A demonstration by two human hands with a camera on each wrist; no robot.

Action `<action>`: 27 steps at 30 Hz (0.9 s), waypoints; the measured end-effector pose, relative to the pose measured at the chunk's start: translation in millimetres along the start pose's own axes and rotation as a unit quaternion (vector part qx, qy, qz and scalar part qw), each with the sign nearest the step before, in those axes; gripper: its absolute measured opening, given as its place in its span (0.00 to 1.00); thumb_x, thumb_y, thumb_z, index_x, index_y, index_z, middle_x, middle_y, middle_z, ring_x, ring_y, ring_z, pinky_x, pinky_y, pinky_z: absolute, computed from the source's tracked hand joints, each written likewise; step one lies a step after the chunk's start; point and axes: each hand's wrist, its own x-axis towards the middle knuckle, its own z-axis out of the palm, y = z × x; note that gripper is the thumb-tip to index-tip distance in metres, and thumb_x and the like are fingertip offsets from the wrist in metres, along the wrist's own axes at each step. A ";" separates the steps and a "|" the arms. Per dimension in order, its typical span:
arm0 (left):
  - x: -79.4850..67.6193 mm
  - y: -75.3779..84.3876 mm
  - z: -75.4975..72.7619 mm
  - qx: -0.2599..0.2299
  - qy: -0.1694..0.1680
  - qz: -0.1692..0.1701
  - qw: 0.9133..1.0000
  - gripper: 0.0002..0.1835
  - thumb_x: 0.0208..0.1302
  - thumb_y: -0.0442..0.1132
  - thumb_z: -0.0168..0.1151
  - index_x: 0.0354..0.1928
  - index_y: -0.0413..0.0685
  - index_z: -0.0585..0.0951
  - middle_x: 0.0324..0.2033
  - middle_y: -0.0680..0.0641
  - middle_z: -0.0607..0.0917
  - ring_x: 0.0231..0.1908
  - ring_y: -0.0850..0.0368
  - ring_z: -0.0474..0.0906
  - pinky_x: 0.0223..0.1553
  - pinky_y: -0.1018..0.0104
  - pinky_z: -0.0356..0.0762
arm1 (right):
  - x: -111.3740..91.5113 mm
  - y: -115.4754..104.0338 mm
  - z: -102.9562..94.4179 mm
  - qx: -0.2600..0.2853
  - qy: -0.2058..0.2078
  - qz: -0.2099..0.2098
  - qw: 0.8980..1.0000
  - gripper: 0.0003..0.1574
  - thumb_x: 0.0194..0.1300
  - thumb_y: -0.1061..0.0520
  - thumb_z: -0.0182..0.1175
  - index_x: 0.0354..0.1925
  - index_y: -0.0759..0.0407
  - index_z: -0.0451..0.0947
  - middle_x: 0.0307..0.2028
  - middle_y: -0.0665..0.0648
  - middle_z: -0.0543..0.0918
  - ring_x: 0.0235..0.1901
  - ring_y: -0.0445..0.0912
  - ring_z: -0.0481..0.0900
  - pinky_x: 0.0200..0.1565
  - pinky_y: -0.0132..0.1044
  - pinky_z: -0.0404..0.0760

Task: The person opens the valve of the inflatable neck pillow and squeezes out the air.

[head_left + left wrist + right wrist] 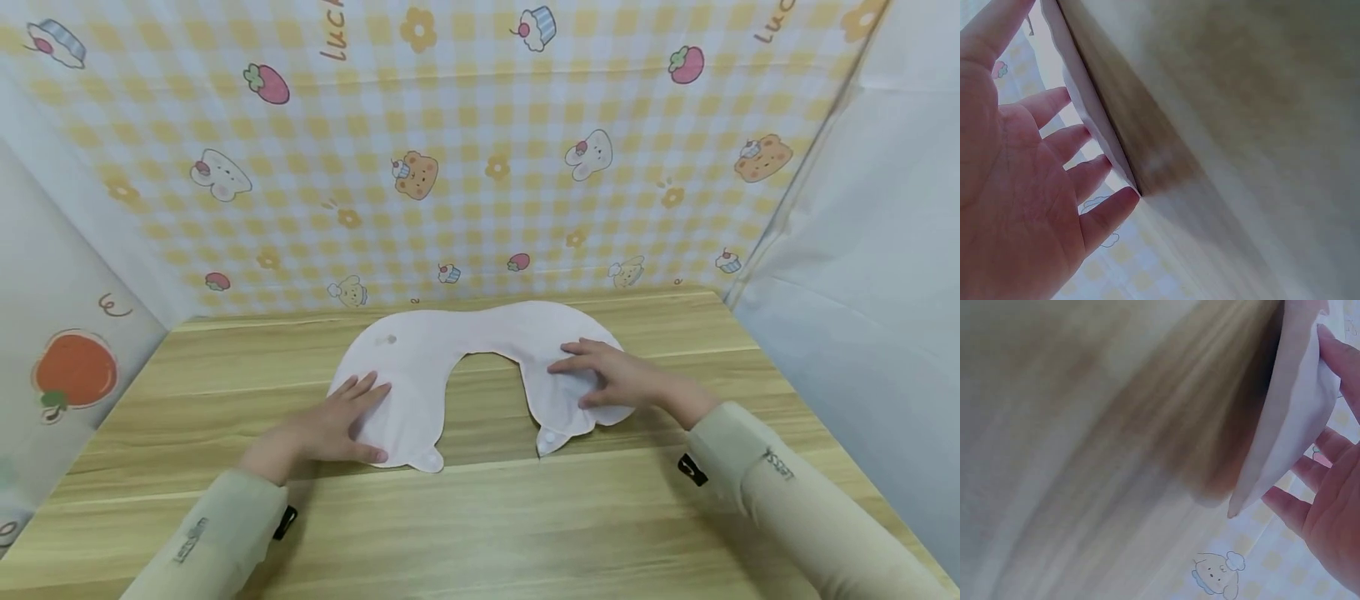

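Note:
A pale pink U-shaped neck pillow (468, 327) lies flat on the wooden table, its open end toward me. Small tabs with round snaps, a left tab (427, 459) and a right tab (550, 440), stick out at its two ends. A small valve (390, 339) shows on its upper left part. My left hand (335, 423) rests with spread fingers on the left arm of the pillow. On the right arm, my right hand (611, 377) lies with loosely bent fingertips touching the fabric. Both wrist views show fingertips along the pillow's surface (1094, 109), (1300, 394).
The wooden table (480, 525) reaches back to a yellow checked cloth wall (465, 108) with cartoon prints. White sheets hang at both sides, the right sheet (870, 250) close to the table's edge. Small black clips or tags (692, 470) hang under the sleeves.

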 end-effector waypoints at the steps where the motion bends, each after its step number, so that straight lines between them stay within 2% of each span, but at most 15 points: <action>1: 2.1 -0.4 -0.8 -0.003 0.000 -0.002 1.000 0.57 0.52 0.63 0.72 0.76 0.41 0.57 0.76 0.30 0.48 0.74 0.23 0.40 0.69 0.27 0.49 | 0.9 -0.3 -1.2 -0.003 -0.002 0.004 1.000 0.35 0.55 0.60 0.72 0.62 0.55 0.77 0.67 0.75 0.68 0.70 0.74 0.57 0.68 0.70 0.57; 5: 9.2 -2.7 -2.6 -0.007 -0.001 -0.003 1.000 0.57 0.52 0.62 0.73 0.76 0.41 0.57 0.76 0.30 0.48 0.74 0.23 0.39 0.69 0.26 0.48 | 3.4 -3.9 -4.3 -0.021 -0.016 0.021 0.999 0.35 0.55 0.62 0.71 0.62 0.55 0.77 0.69 0.74 0.66 0.71 0.76 0.53 0.69 0.70 0.54; 9: 10.9 -2.7 -3.6 -0.013 -0.004 -0.009 1.000 0.57 0.52 0.61 0.73 0.77 0.42 0.56 0.77 0.30 0.47 0.74 0.24 0.38 0.70 0.27 0.46 | 4.9 -11.9 -4.5 -0.034 -0.040 0.034 0.998 0.35 0.54 0.59 0.71 0.61 0.51 0.78 0.71 0.69 0.66 0.73 0.73 0.51 0.69 0.70 0.56; 15: 9.0 -1.9 -1.9 -0.019 -0.007 -0.018 1.000 0.55 0.54 0.61 0.72 0.77 0.44 0.57 0.77 0.32 0.47 0.75 0.26 0.37 0.71 0.28 0.45 | 9.5 -13.6 -1.9 -0.010 -0.054 0.037 0.998 0.26 0.54 0.53 0.74 0.53 0.49 0.82 0.70 0.67 0.68 0.73 0.73 0.51 0.70 0.70 0.53; 22: -2.0 2.5 4.3 0.002 0.003 -0.004 1.000 0.47 0.61 0.60 0.66 0.76 0.50 0.60 0.78 0.38 0.51 0.76 0.29 0.40 0.70 0.28 0.49 | 12.9 -16.7 -1.9 0.000 -0.062 0.059 0.996 0.22 0.57 0.50 0.71 0.51 0.47 0.82 0.70 0.66 0.68 0.73 0.75 0.50 0.69 0.72 0.50; 27: -16.1 7.1 10.7 0.025 0.025 0.033 0.999 0.40 0.65 0.59 0.63 0.74 0.52 0.65 0.76 0.37 0.57 0.74 0.27 0.48 0.63 0.25 0.58 | 8.5 -13.5 -2.8 -0.001 -0.054 0.062 0.997 0.27 0.58 0.49 0.70 0.57 0.48 0.81 0.72 0.68 0.65 0.73 0.75 0.50 0.69 0.73 0.49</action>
